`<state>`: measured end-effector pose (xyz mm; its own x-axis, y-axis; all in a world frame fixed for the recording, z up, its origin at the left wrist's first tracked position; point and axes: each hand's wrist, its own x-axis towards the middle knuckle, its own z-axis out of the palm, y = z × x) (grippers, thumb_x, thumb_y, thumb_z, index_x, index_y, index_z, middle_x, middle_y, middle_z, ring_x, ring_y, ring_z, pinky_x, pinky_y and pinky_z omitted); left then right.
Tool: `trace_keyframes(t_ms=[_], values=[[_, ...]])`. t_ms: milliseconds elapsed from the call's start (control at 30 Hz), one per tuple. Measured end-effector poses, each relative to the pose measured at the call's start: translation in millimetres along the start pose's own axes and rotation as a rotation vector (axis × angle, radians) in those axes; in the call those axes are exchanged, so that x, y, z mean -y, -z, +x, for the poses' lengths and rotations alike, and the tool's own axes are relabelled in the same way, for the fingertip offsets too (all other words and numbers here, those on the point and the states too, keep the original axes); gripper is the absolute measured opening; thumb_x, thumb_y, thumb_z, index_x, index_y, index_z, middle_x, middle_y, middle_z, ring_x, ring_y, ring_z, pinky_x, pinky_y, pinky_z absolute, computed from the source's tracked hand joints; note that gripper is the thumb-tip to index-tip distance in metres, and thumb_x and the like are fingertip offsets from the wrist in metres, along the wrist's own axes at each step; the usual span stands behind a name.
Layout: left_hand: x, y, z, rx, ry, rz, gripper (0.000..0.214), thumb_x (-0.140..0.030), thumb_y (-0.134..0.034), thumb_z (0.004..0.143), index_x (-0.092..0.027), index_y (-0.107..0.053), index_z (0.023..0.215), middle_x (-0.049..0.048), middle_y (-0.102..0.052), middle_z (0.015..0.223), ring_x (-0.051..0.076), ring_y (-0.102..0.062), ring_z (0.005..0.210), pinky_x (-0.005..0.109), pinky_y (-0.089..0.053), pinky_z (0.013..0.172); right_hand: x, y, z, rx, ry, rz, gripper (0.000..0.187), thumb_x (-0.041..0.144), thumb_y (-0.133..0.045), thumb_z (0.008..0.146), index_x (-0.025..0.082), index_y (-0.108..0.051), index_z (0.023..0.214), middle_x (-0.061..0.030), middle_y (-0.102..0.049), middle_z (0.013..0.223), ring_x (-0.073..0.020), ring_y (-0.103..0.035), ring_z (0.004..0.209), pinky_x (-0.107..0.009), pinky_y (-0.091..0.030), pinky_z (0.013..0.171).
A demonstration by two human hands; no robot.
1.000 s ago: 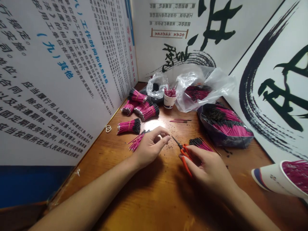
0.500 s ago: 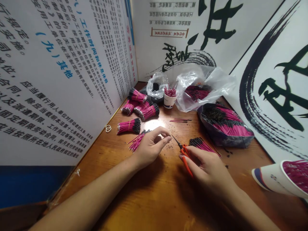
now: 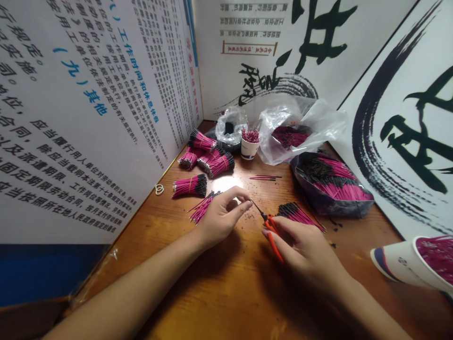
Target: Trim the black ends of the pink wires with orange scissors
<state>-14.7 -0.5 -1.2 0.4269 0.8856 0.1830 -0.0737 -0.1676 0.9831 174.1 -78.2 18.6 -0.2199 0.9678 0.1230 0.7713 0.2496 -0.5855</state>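
Note:
My right hand (image 3: 302,243) is closed around the handles of small orange scissors (image 3: 272,231) with narrow dark blades pointing up and left. Their tips reach the fingertips of my left hand (image 3: 222,215), where thumb and index finger pinch together. Whatever is in that pinch is too small to make out. Beside and partly behind my left hand lie loose pink wires with black ends (image 3: 198,208). A fanned pile of similar wires (image 3: 299,215) rests just beyond my right hand.
Banded wire bundles (image 3: 217,162) stand at the back left, near a paper cup of wires (image 3: 249,148). A clear plastic bag (image 3: 279,127) and a dark bag of wires (image 3: 332,205) sit at the right. Another cup (image 3: 399,259) lies tilted at the right edge. Panels enclose the table.
The scissors have shifted slightly left and up, bringing their tips to my left fingertips. My left hand has stayed in place.

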Motion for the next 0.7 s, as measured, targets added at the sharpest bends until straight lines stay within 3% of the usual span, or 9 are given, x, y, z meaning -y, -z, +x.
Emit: trace_keyframes(t_ms=[300,533,700], values=[[-1.3,-0.7,-0.4,-0.01,-0.017,0.035,0.018,-0.033,-0.063,0.088,-0.016,-0.057,0.086,-0.0046,-0.047,0.069,0.006,-0.036,0.055,0.022,-0.027,0.052,1.0,-0.4,2.2,0.012,0.002,-0.001,0.026,0.033,-0.049,0.094,0.021,-0.05,0.071,0.0026,-0.055,0.059,-0.0117,-0.046,0.053,-0.024,-0.03,0.053],[-0.3,-0.2,0.1,-0.003,-0.026,-0.003,0.015,-0.03,-0.062,0.089,-0.017,-0.056,0.087,-0.0045,-0.047,0.072,0.005,-0.036,0.055,0.021,-0.027,0.051,-0.9,0.0,2.3,-0.077,-0.019,0.024,0.022,0.034,-0.05,0.094,0.02,-0.059,0.08,0.0024,-0.057,0.061,-0.0119,-0.049,0.054,-0.023,-0.034,0.054],[1.0,0.9,0.6,0.007,-0.042,0.003,0.014,-0.029,-0.061,0.09,-0.017,-0.056,0.087,-0.0044,-0.048,0.074,0.005,-0.036,0.055,0.02,-0.027,0.051,-2.5,-1.0,0.8,-0.054,-0.039,0.01,0.023,0.036,-0.052,0.092,0.02,-0.059,0.076,0.003,-0.054,0.059,-0.0118,-0.047,0.053,-0.023,-0.033,0.052]])
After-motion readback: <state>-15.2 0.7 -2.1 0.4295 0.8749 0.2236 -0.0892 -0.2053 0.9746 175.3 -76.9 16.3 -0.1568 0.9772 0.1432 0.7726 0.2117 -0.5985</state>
